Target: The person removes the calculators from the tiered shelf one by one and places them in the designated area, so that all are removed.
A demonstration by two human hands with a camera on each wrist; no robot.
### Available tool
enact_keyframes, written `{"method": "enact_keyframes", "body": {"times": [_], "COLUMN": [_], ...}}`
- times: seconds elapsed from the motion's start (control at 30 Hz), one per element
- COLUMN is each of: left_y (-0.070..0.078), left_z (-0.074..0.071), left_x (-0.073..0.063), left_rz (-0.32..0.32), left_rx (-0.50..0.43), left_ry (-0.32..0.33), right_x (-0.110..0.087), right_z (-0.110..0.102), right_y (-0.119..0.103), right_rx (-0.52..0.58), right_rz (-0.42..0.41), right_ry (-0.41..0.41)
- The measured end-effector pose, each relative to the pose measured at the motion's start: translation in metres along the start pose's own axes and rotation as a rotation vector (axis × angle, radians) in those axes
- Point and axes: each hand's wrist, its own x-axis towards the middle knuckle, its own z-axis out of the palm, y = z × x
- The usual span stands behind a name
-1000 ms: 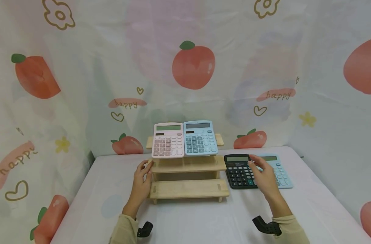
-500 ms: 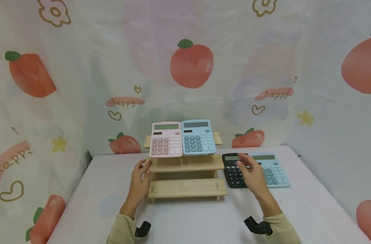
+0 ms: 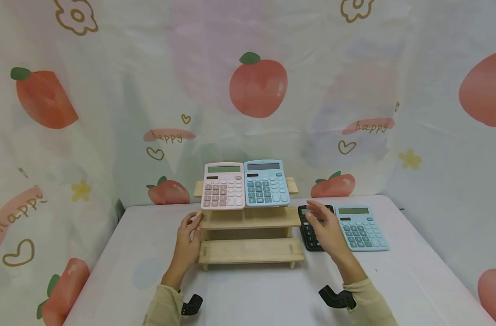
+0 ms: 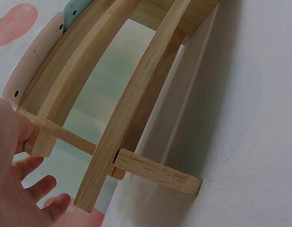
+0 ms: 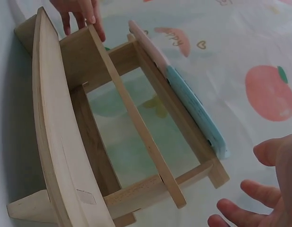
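Pinched rack (image 3: 252, 250) with left hand (image 3: 188, 242), likely steadying.
Held right hand (image 3: 329, 233) loose, centre right; probably needed matching grip.

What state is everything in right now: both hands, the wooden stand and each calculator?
Wooden stand, upright on the table.
Left hand, holding the wooden stand at its left side.
Right hand, holding nothing.
Pink calculator, atop the wooden stand, face up.
Upper blue calculator, atop the wooden stand, face up.
Black calculator, on the table, partly hidden in the head view.
Lower blue calculator, on the table, face up.
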Motion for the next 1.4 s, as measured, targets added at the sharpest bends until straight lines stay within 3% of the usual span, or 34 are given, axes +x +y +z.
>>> {"method": "enact_keyframes", "body": {"times": [0.53, 0.8, 1.1, 1.4], "left_y": [-0.003, -0.004, -0.003, -0.003], "left_z": [0.003, 0.003, 0.001, 0.001], "left_x": [0.0, 0.001, 0.0, 0.0], "left_rz": [0.023, 0.069, 0.002, -0.003], "left_rx": [-0.008, -0.001, 0.005, 0.003], "left_ry": [0.024, 0.041, 0.017, -0.003], "right_x": [0.025, 0.033, 0.038, 0.041], "right_z": [0.028, 0.039, 0.044, 0.044], "right_y": [-0.019, -0.02, -0.021, -0.021], "right_rx": [0.129, 0.171, 0.233, 0.379], "right_rz": [-0.005, -0.011, -0.014, 0.071], "right_ry": [-0.101, -0.107, -0.136, -0.133]}}
